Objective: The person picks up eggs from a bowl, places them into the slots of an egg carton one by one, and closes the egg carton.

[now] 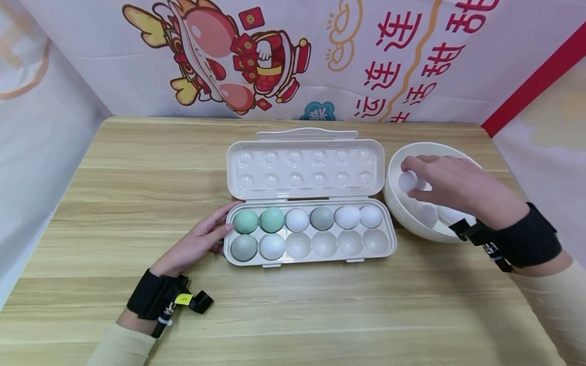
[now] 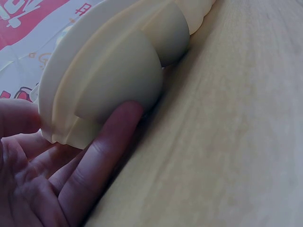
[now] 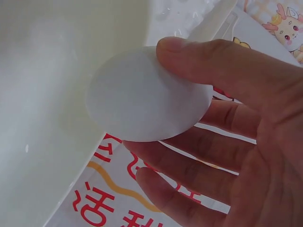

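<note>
My right hand (image 1: 450,183) pinches a white egg (image 3: 142,97) between thumb and fingers, just over the white bowl (image 1: 393,203). More white eggs (image 1: 450,214) lie inside that bowl, partly hidden under the hand. At the middle of the table an egg box (image 1: 316,259) stands with its lid (image 1: 306,185) folded back. Green, grey and white eggs fill its back row; a grey-green egg (image 1: 244,247) and a white egg (image 1: 272,247) sit at the front left. My left hand (image 1: 201,241) grips the box's left end, thumb at the rim and a finger (image 2: 111,142) against a cup's underside.
The wooden table (image 1: 151,168) carries the box and bowl, which stand close side by side. Behind it hangs a printed cloth (image 1: 293,101) with a cartoon figure and red characters. Each wrist wears a black strap with a small camera.
</note>
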Demonstrator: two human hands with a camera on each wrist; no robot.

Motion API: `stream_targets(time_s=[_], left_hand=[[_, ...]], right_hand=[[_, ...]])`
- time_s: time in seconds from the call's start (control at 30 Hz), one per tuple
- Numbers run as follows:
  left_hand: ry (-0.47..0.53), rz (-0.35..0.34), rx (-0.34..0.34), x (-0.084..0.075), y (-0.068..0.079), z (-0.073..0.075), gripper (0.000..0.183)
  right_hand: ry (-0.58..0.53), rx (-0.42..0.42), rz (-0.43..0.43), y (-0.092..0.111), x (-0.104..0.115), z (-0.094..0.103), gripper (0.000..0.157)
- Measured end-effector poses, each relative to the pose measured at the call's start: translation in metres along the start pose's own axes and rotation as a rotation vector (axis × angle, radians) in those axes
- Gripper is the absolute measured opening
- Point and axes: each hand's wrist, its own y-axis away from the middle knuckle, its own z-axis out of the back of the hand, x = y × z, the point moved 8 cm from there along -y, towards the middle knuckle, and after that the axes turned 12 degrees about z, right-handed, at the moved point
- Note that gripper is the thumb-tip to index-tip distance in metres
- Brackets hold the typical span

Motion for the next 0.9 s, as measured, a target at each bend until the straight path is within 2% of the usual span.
stream_targets(time_s=[0.3, 0.63, 0.9], left_hand=[[-0.005, -0.006, 0.002, -0.001, 0.000, -0.001, 0.052], [-0.009, -0.004, 0.001, -0.001, 0.000, -0.001, 0.052], [-0.009, -0.004, -0.005, -0.001, 0.000, -0.001, 0.051]], right_hand=[[0.036, -0.051, 0.042, 0.003, 0.014, 0.006, 0.046], [0.053, -0.058, 0.052, 0.005, 0.026, 0.008, 0.049], [0.091, -0.144, 0.153, 0.006, 0.044, 0.014, 0.047]])
